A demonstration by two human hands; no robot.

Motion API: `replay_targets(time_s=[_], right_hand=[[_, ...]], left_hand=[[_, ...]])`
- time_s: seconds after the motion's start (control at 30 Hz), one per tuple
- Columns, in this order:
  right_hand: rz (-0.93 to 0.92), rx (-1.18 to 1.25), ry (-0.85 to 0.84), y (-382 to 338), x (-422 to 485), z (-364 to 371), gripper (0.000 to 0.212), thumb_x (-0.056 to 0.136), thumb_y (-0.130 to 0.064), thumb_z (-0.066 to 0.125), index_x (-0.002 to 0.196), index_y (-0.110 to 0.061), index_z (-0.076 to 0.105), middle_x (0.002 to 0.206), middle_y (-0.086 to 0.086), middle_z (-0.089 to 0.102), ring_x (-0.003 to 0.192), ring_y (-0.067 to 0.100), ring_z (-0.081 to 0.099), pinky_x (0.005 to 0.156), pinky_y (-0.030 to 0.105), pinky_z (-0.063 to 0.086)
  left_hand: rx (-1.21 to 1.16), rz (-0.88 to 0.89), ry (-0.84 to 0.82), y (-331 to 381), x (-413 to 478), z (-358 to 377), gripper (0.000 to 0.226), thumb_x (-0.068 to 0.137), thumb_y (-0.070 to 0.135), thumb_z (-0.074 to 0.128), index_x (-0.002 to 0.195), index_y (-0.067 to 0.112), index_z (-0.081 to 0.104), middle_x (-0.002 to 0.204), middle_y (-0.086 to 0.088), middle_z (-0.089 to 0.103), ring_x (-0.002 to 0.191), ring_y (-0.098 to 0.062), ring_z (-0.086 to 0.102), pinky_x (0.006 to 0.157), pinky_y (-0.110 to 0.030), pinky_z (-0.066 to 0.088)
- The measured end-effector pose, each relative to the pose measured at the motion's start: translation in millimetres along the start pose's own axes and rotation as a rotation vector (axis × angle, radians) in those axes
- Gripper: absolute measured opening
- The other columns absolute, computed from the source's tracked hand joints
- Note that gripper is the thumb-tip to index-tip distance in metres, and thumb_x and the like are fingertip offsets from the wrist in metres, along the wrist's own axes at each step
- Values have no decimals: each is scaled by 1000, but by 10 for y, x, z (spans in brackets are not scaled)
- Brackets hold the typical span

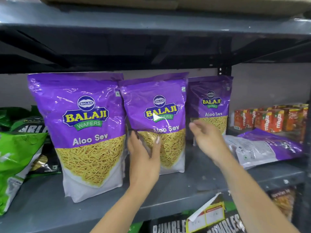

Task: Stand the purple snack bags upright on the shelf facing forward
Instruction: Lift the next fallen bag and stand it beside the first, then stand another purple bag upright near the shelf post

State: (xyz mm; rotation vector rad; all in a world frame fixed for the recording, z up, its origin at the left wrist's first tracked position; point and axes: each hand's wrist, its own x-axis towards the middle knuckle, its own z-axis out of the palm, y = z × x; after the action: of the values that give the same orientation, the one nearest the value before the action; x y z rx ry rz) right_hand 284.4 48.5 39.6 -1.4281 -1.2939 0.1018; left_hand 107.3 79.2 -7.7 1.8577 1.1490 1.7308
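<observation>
Three purple Aloo Sev snack bags stand upright on the grey shelf [50,199], fronts facing me: a left bag [87,128], a middle bag [158,106] and a right bag [210,105] further back. A fourth purple bag [262,147] lies flat at the right, back side up. My left hand [143,158] grips the lower left edge of the middle bag, thumb on its front. Just right of that bag, my right hand [207,138] hovers with its fingers apart, in front of the right bag and holding nothing.
Green snack bags [16,158] crowd the shelf's left end. Orange juice cartons [269,120] stand at the back right behind the flat bag. The shelf above hangs low over the bag tops. Dark bags and a torn price label [207,216] sit on the level below.
</observation>
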Motion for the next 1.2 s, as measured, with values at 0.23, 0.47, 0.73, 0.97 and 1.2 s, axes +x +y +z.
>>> replay_targets(time_s=[0.23,0.47,0.73,0.97,1.2], right_hand=[[317,-819,-168,342,-46,-856,71,75,-72,48,122,-19,57,127,12,62,116,34,59,90,45,48],[103,-396,-119,471,-454,-1043,38,81,-47,56,102,-17,69,100,7,73,99,26,66,77,36,50],[595,-475,92,830,-545,-1362,77,75,-82,29,114,-21,55,113,14,65,105,35,61,90,42,44],[309,-94,331,763,-563,-1320,35,86,-34,63,118,-27,52,79,3,64,79,22,62,73,38,44],[152,142,418,886,-187,-1287,48,91,-9,56,135,-25,43,99,-12,61,94,6,58,87,36,47]], left_hand=[[21,491,-174,456,-468,306,34,82,16,57,115,20,56,118,10,50,112,-6,50,100,-19,37],[-74,10,-392,744,120,1120,26,80,20,54,104,21,64,113,0,57,107,-24,61,94,-35,48],[225,-241,-983,958,336,1729,52,94,35,49,134,2,50,138,-14,55,125,-32,53,101,-33,42],[-196,-197,-788,968,211,1699,15,89,25,62,95,12,64,100,-6,68,95,-27,67,85,-33,53],[-384,-101,-536,917,108,1615,48,82,11,68,123,28,52,108,9,67,101,-14,65,90,-31,53]])
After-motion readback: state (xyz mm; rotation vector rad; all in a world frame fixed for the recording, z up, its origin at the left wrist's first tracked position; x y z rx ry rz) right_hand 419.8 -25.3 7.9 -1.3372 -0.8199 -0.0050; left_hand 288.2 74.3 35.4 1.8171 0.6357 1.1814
